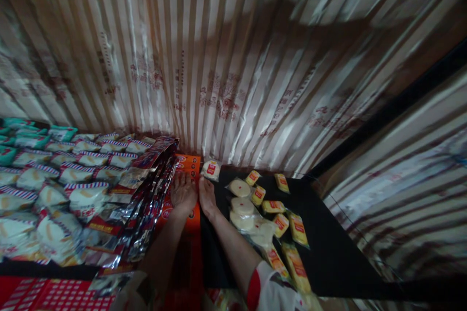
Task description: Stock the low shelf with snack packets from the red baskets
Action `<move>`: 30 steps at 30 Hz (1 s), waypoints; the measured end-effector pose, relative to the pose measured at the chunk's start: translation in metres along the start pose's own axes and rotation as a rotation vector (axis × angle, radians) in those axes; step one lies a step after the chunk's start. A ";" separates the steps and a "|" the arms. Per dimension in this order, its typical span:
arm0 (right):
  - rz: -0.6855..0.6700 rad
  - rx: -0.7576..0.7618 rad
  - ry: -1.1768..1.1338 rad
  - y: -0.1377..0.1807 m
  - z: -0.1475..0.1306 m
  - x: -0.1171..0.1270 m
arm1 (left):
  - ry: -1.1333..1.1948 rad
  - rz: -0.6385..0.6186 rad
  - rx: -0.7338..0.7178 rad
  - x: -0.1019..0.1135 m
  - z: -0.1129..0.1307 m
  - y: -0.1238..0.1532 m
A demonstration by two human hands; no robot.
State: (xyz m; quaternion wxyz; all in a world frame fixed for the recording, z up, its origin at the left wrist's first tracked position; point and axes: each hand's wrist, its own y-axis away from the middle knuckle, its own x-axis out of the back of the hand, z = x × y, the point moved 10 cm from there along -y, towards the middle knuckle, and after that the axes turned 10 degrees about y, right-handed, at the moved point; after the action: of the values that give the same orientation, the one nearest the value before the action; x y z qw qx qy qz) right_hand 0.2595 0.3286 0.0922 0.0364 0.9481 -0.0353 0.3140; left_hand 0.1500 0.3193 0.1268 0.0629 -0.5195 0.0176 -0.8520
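My left hand (183, 194) lies flat, fingers stretched out, on an orange printed pack (189, 164). Beside it my right hand (207, 198) rests flat at the orange pack's right edge, where a black surface (328, 252) begins; its fingers point away from me and hold nothing. Just beyond the fingertips lies a small white packet with a red label (211, 170). To the right of my right forearm are round pale cakes in clear wrappers (241, 206) and several small yellow packets with red labels (280, 223).
A fanned stack of silvery foil bags (146, 204) lies left of my left hand. Further left is a heap of white packets with striped edges (58, 189), with teal packets (22, 138) behind. A glossy striped printed sheet (226, 58) rises behind everything.
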 end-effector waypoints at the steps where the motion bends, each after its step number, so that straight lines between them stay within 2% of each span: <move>1: -0.003 -0.004 0.005 0.000 0.000 0.000 | -0.007 0.001 0.001 -0.002 -0.002 -0.001; 10: -0.010 0.038 0.026 0.000 0.001 -0.001 | -0.058 0.108 -0.056 -0.007 -0.006 0.007; 18: 0.011 0.038 0.068 0.006 -0.008 0.005 | -0.143 0.077 -0.061 -0.010 -0.005 0.005; 21: 0.072 0.160 0.143 0.019 -0.025 0.026 | -0.166 0.093 -0.097 -0.007 -0.001 0.007; 24: 0.166 0.336 0.250 0.043 -0.038 0.063 | -0.180 0.117 -0.096 -0.006 0.000 0.008; 27: 0.203 0.410 0.406 0.067 -0.030 0.102 | -0.209 0.148 -0.069 -0.004 0.000 0.009; 30: 0.127 0.354 0.575 0.081 -0.005 0.129 | -0.221 0.167 -0.079 -0.001 0.005 0.011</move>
State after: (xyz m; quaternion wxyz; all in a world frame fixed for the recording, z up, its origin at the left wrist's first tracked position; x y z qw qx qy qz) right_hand 0.3527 0.2425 0.1773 -0.1397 0.8083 -0.0276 0.5713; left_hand 0.1561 0.3088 0.1274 0.1146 -0.6091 0.0875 -0.7799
